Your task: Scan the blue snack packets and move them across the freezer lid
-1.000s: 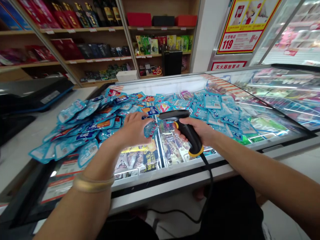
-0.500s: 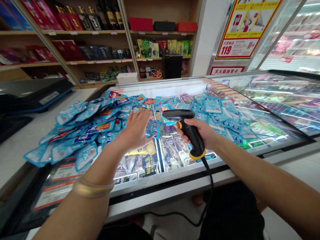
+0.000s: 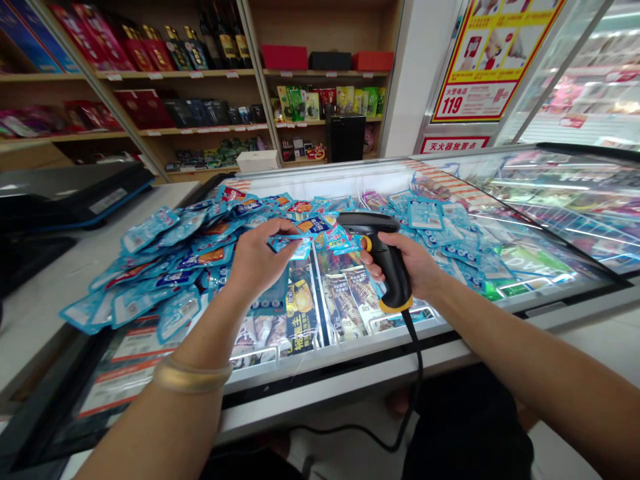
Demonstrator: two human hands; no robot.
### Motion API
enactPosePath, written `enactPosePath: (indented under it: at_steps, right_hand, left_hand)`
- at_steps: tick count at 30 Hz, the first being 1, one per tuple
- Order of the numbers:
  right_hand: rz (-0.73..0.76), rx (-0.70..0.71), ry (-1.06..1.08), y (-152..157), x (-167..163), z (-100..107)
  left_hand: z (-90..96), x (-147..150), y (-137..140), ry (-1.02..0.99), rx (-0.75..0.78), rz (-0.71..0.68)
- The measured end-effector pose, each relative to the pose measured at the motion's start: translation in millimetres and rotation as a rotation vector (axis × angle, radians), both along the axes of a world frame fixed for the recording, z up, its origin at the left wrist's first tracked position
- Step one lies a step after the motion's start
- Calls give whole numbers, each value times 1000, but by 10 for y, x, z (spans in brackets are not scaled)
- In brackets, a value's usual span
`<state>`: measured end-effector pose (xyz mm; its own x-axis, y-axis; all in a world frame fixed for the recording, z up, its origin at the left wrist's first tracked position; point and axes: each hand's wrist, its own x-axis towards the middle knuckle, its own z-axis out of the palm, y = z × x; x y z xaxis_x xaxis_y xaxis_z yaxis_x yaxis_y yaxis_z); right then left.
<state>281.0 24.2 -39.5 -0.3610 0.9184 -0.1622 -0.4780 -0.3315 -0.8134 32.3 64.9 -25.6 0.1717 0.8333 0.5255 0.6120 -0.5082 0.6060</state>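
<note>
My right hand [image 3: 413, 263] is wrapped around the grip of a black and yellow barcode scanner [image 3: 395, 270], its head pointing left. A small light-blue snack packet [image 3: 301, 249] is pinched between the thumb and fingers of my left hand [image 3: 257, 260], just left of the scanner head. Behind and left of that hand lies a heap of similar blue packets [image 3: 200, 233], some with orange or red pictures. More blue packets [image 3: 445, 230] are spread on the glass to the right. One packet [image 3: 340, 240] shows between the left fingers and the scanner.
Under it all is a glass-topped freezer [image 3: 280, 383] with bagged goods inside. The scanner's cable [image 3: 419, 373] hangs over its front edge. A dark device [image 3: 75, 193] stands on the left counter [image 3: 30, 287]. Stocked shelves [image 3: 175, 73] line the back.
My left fingers have gone from spread beside a packet to pinching one, now seen nearly flat. The scanner has shifted slightly right and up in view.
</note>
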Motion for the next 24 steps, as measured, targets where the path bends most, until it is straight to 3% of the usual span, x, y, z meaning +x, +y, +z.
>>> enactPosePath:
  at_steps: [7, 14, 21, 24]
  right_hand:
    - [-26, -17, 8, -7, -14, 14]
    - [1, 5, 11, 3, -3, -8]
    - [26, 2, 16, -8, -10, 0]
    - [25, 3, 23, -14, -7, -3]
  left_hand:
    - [-102, 66, 91, -361, 32, 106]
    - [-74, 198, 50, -869, -421, 170]
    - [38, 257, -23, -1077, -610, 122]
    - [47, 238, -26, -1109, -720, 28]
